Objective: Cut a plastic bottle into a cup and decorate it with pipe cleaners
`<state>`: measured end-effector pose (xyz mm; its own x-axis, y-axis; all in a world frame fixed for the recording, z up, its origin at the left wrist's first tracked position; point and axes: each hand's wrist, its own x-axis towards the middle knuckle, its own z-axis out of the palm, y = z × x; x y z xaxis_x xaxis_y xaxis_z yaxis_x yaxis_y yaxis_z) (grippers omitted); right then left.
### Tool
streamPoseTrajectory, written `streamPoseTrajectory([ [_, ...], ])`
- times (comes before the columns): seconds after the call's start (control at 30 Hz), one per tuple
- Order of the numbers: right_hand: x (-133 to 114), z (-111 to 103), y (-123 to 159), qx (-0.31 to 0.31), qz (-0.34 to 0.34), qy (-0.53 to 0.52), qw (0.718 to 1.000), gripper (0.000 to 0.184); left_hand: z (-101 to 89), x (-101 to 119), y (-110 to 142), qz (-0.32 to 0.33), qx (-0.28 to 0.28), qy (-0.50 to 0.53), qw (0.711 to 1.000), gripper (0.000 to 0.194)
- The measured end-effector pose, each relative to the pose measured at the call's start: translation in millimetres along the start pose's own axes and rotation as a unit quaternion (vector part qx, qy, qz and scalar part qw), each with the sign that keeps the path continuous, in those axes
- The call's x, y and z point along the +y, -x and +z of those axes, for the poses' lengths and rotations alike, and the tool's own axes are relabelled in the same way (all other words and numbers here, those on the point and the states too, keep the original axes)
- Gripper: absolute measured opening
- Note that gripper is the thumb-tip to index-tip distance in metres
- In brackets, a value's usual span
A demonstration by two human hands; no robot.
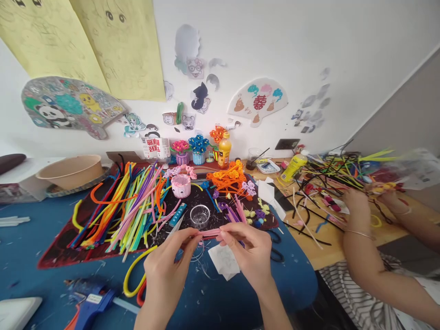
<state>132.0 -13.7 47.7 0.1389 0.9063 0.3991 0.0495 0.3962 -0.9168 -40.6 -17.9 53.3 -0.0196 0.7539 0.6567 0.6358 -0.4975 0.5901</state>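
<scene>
My left hand [168, 261] and my right hand [248, 251] pinch the two ends of a short pink pipe cleaner [210, 233], held level above the blue table cover [30, 250]. Just behind it stands a small clear cup [200, 216] on a dark mat [58, 250]. A big pile of coloured pipe cleaners [127, 201] lies on the mat to the left. A pink fuzzy pot [181, 185] stands further back.
A blue glue gun [90, 302] lies at the front left, and a white paper scrap [225, 261] lies under my right hand. Another person's hands [357, 204] work among dark pipe cleaners on the wooden table at right. Bottles and small flower pots line the wall.
</scene>
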Motion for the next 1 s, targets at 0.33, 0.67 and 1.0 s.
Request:
streamPoseTrajectory([
  [0.33,-4,5,3,0.014,0.054,-0.055,0.997,0.003,0.5,8,-1,-0.103,-0.003,0.099,0.99,0.006],
  [0.67,-6,8,4,0.029,0.095,-0.093,0.991,0.007,1.2,14,-2,-0.197,0.001,0.168,0.966,0.007],
  [1.0,-10,-1,-3,0.012,0.077,-0.083,0.993,0.005,-2.4,10,-5,-0.222,-0.029,0.235,0.946,0.011],
])
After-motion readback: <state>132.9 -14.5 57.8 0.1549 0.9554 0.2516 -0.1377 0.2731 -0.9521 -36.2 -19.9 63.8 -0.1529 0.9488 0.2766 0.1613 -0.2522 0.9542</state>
